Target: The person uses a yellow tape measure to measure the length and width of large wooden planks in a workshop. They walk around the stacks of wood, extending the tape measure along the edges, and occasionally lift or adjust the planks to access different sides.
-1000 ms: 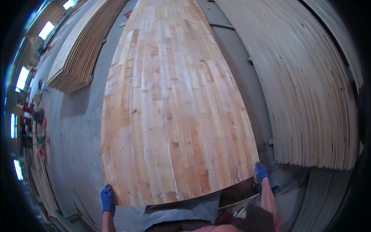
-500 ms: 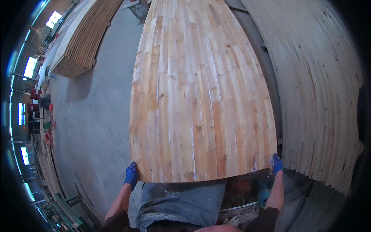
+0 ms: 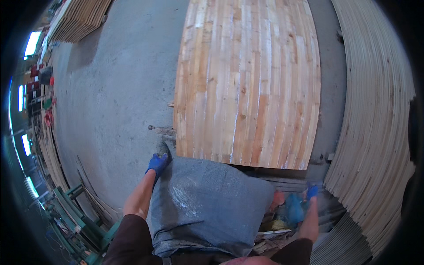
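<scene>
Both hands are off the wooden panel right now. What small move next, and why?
I'd probably look along the near edge of the wooden panel before touching it: the left hand is just off the near-left corner, the blurred right hand is off the near-right one, and what supports that edge is mostly hidden.

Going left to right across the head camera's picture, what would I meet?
Green frame, left hand in its blue glove, wood panel, right-side board stack.
</scene>
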### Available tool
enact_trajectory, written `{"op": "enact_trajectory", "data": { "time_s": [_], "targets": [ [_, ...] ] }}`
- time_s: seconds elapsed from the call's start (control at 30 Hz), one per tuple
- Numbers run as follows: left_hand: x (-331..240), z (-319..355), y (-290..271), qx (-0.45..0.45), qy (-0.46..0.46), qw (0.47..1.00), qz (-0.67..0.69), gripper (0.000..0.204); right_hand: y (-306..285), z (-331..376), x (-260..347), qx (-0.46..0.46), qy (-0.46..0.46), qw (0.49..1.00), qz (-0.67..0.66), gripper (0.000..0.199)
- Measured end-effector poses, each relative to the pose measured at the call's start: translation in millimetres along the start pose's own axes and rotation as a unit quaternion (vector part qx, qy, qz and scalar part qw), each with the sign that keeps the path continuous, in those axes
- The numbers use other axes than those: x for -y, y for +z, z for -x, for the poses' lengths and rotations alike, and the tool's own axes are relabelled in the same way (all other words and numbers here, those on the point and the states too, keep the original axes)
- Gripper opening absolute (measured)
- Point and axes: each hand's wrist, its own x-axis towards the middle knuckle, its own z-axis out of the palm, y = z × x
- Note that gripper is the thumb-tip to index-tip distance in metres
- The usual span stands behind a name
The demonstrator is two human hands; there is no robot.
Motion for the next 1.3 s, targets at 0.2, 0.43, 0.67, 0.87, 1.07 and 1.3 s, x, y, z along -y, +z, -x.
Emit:
{"op": "enact_trajectory", "data": {
  "time_s": [0.2,0.43,0.67,0.87,1.07,1.3],
  "targets": [
    [105,73,-50,-0.025,0.016,0.981,0.192,0.054,140,123,-98,0.066,0.030,0.997,-0.001,0.052],
    [279,129,-83,0.164,-0.067,0.892,0.415,0.037,257,322,-171,0.164,0.008,0.969,0.187,0.039],
    [370,196,-148,0.254,-0.160,0.754,0.584,0.045,381,436,-93,0.216,-0.072,0.902,0.366,0.027],
    [414,140,-233,0.183,-0.119,0.713,0.666,0.051,544,430,-38,0.358,-0.156,0.878,0.277,0.018],
    [378,72,-364,0.142,0.006,0.665,0.733,0.052,670,339,84,0.271,-0.344,0.462,0.771,0.022],
    [415,-48,-608,0.007,0.117,0.677,0.727,0.049,924,451,179,0.324,-0.208,0.531,0.755,0.028]
  ]
}}
